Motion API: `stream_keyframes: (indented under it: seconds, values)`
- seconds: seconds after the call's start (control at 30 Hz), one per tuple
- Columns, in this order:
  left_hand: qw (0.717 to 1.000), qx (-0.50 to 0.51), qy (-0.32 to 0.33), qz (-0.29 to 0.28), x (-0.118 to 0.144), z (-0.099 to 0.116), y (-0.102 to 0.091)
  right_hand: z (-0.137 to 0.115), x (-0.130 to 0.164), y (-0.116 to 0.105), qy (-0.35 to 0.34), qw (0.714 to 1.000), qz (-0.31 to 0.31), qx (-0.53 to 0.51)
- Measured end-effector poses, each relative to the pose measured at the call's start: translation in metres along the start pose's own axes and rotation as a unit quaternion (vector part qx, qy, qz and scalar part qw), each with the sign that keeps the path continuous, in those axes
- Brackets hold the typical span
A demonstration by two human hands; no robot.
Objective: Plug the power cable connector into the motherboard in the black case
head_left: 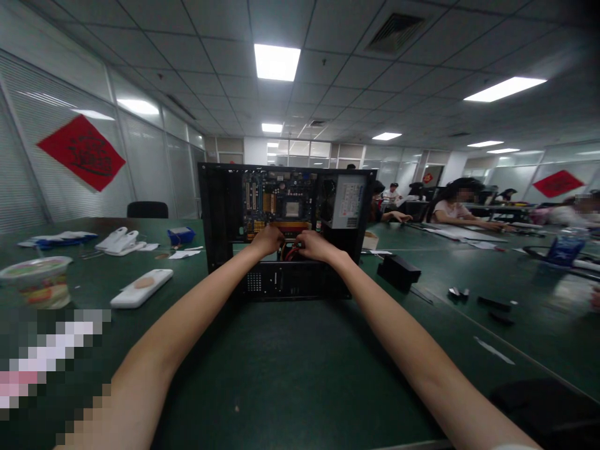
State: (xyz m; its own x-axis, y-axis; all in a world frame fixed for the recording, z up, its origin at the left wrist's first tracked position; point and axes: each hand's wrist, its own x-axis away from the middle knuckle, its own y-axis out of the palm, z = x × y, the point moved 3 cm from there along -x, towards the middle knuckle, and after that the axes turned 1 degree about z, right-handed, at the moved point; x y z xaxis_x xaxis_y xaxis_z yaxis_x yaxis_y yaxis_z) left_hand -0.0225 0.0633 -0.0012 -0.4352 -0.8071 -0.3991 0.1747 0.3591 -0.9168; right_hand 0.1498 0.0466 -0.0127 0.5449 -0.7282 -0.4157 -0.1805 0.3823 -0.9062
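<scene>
Both bare arms stretch forward toward 12 o'clock, converging. The left hand [269, 240] and right hand [315, 245] sit close side by side, knuckles up, fingers curled downward, fingertips hidden.

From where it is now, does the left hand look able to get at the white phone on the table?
Probably yes: the left hand is inside the case, and only bare table lies between it and the phone.

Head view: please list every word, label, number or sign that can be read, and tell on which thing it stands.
No text can be read.
Label on the power supply in the computer case: print too small.
Red diamond sign on the left wall: dark character, blurred.
Red sign on the right wall: blurred.
Cup on the table: coloured print, unreadable.
</scene>
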Motion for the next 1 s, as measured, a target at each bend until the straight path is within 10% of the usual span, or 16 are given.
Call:
stream_keyframes:
  seconds: [1.0]
  values:
    - [0.999, -0.007, -0.041, -0.001, -0.005, -0.003, -0.006, -0.002, -0.003, -0.005, -0.010, 1.000, 0.004, 0.007]
